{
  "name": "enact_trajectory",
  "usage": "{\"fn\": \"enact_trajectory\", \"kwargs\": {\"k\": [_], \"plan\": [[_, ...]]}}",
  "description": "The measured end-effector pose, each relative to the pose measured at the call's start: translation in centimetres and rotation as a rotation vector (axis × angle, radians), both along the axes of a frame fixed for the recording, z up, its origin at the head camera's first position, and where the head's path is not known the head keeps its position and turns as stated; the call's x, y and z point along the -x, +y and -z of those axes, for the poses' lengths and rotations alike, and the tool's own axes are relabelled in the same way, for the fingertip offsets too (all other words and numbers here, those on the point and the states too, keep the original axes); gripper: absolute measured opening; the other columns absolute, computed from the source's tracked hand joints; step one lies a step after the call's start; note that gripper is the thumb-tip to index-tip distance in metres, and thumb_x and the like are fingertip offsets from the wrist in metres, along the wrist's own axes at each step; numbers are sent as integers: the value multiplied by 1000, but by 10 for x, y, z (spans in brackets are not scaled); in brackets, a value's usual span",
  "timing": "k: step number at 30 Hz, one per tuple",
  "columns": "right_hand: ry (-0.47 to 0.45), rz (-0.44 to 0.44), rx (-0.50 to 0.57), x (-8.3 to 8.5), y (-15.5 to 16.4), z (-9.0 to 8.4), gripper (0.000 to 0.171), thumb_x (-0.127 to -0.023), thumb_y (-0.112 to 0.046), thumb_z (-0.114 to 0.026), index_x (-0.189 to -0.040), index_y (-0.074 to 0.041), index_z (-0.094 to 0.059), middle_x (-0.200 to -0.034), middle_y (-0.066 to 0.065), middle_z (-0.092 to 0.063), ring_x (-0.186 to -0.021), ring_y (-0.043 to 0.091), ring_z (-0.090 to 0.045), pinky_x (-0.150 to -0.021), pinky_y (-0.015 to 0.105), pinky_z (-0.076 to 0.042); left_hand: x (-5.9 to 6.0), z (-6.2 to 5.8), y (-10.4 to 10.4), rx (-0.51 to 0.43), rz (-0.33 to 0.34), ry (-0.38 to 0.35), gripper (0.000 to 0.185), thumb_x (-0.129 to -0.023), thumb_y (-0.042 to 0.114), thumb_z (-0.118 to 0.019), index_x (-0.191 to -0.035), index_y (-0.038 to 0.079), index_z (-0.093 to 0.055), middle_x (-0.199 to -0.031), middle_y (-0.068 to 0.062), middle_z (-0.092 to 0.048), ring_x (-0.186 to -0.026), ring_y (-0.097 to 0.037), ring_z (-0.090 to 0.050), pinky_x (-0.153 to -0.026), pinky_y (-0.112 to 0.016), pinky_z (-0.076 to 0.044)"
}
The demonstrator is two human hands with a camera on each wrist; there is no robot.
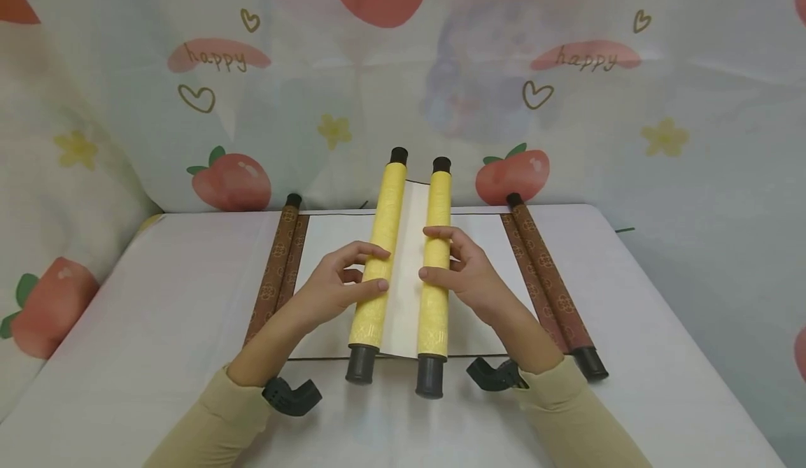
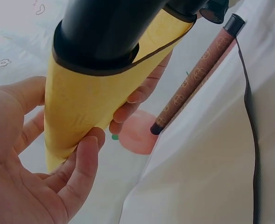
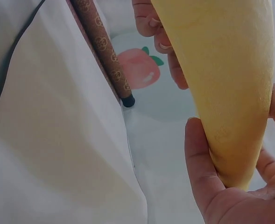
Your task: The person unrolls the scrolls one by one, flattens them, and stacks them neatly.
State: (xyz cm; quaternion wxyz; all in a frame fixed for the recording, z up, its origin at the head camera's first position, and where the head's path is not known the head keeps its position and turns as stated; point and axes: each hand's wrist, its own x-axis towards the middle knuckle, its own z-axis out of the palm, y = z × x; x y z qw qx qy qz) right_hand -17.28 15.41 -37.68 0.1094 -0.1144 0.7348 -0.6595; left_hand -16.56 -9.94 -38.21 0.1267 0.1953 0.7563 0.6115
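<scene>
My left hand [image 1: 336, 282] grips the left roll of a yellow scroll [image 1: 385, 237], its thumb and fingers curled round it. Round the scroll's right roll [image 1: 434, 314] curl the fingers and thumb of my right hand [image 1: 469, 272]. Black knobs cap both rolls, and a narrow strip of pale paper [image 1: 406, 272] shows between them. The yellow scroll is held up over a second, unrolled scroll, hiding the middle of its white sheet [image 1: 481, 314]. In the left wrist view, the left hand [image 2: 48, 177] touches the yellow backing; the right wrist view shows the right hand [image 3: 240, 186] doing likewise.
The second scroll lies on the white table [image 1: 208, 258], with a brown patterned rod [image 1: 277, 265] on the left and another brown rod [image 1: 554, 286] on the right. A fruit-printed cloth [image 1: 378, 83] hangs behind. Dark wrist mounts [image 1: 292, 396] sit by both sleeves.
</scene>
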Motion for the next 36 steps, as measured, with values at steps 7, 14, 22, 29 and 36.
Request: {"fn": "enact_trajectory", "kwargs": {"k": [7,14,22,29,36], "plan": [[27,9,-54,3,4,0,66,-86,-4,-70,-145,-16,-43,-138,19,-45,-111,31,-61,-85,37,-55,0,-3,-3,11,-3,12,39,-89,21,-75,-126,20,-61,-125,-10,-59,-87,-27,-63,-69,-34,-54],[39,-11,-53,5,5,2,62,-87,-2,-66,-144,-14,-45,-136,20,-46,-109,29,-62,-84,36,-55,0,-2,-7,18,-19,31,39,-88,19,-76,-125,19,-61,-121,-10,-61,-88,-27,-61,-69,-34,-53],[70,1,-42,6,5,2,47,-90,-6,-66,-135,-9,-55,-137,15,-46,-103,25,-63,-82,32,-55,-1,-4,-9,4,-24,31,40,-88,17,-76,-125,18,-61,-122,-10,-61,-89,-28,-62,-68,-34,-55],[71,-5,0,7,6,4,51,-88,-8,-74,-134,-8,-52,-135,14,-45,-106,25,-62,-80,34,-57,0,-5,-8,1,-21,37,39,-88,17,-76,-125,17,-61,-122,-10,-59,-89,-28,-62,-69,-35,-55],[48,-24,-1,8,11,4,56,-87,-1,-71,-138,-8,-50,-136,16,-47,-107,25,-62,-81,33,-57,2,-5,-7,18,-16,43,39,-88,17,-76,-125,18,-61,-122,-9,-59,-90,-28,-62,-70,-35,-55]]}}
